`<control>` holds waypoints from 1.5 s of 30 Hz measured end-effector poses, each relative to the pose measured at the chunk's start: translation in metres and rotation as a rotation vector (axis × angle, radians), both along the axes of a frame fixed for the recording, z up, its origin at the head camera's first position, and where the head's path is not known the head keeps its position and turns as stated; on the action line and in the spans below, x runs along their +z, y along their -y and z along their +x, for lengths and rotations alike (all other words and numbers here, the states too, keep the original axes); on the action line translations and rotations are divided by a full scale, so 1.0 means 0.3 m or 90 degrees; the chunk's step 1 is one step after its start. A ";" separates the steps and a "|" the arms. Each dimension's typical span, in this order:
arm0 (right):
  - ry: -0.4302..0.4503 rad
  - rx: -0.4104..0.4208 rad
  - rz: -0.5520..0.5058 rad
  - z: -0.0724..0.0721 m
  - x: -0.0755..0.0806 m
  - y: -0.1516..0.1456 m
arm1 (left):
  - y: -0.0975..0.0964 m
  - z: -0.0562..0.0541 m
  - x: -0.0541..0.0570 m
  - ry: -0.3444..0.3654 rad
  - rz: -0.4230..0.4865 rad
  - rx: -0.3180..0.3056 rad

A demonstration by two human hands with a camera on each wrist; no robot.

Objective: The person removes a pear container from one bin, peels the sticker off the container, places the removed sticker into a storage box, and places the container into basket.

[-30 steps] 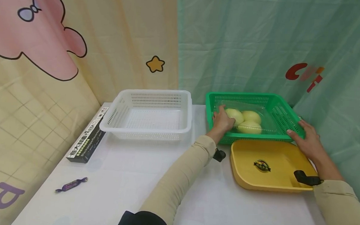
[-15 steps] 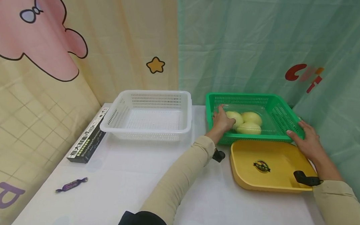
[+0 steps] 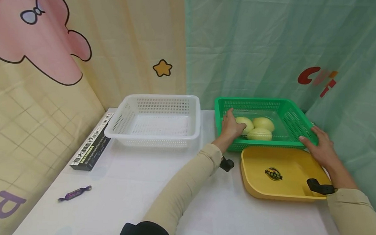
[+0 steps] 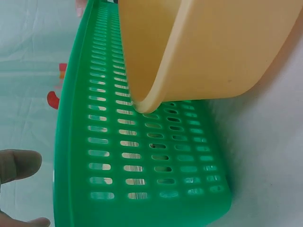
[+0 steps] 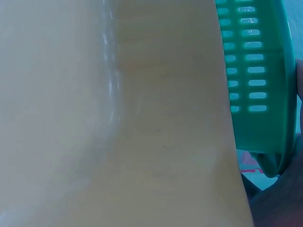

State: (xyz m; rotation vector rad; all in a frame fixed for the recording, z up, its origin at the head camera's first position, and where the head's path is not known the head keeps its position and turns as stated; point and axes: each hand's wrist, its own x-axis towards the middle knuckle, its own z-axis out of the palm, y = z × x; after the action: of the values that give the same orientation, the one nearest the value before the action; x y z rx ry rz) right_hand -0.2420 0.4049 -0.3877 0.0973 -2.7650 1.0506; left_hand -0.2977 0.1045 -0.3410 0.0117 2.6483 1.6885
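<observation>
My left hand (image 3: pixel 232 126) is over the left side of the green basket (image 3: pixel 262 143), fingers extended and thumb beside the nearest of three round, pale yellow-green fruits (image 3: pixel 263 124). These sit in a clear plastic tray (image 3: pixel 280 126) inside the basket. In the left wrist view, two fingertips (image 4: pixel 23 164) show apart from each other above the green rim. Whether they touch the tray is hidden. My right hand (image 3: pixel 323 148) grips the basket's right rim, with the thumb on the near side; the right wrist view catches only part of that hand (image 5: pixel 279 201).
A yellow tub (image 3: pixel 286 185) stands against the basket's front. To the left are a white perforated basket (image 3: pixel 152 138), a black-and-white pasta box (image 3: pixel 93 141) and a purple wrapped candy (image 3: pixel 74 193). Curtains (image 3: pixel 241 46) hang behind and at the sides of the white table (image 3: pixel 124 206).
The clear tray with the fruits has gone from tilted to lying lower in the green basket. My left hand has shifted slightly left, while my right hand stays on the rim.
</observation>
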 end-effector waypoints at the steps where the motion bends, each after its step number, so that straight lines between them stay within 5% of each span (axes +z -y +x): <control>1: 0.000 -0.001 0.000 0.000 0.000 -0.001 | 0.002 0.002 0.001 -0.005 0.005 -0.001; 19: -0.004 -0.001 0.009 -0.004 0.000 -0.008 | 0.085 0.075 0.018 -0.029 0.168 -0.043; 34: -0.023 -0.013 0.049 0.010 0.011 -0.012 | 0.174 0.132 0.064 -0.041 0.181 -0.085; 45: -0.027 -0.025 0.072 0.032 0.067 0.011 | 0.263 0.163 0.076 -0.059 0.167 -0.087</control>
State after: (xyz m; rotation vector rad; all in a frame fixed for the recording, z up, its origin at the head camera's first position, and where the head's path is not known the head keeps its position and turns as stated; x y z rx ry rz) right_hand -0.2323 0.4016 -0.3676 0.0786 -2.7740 0.8725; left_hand -0.2489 0.0257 -0.3183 0.2689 2.4002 2.0164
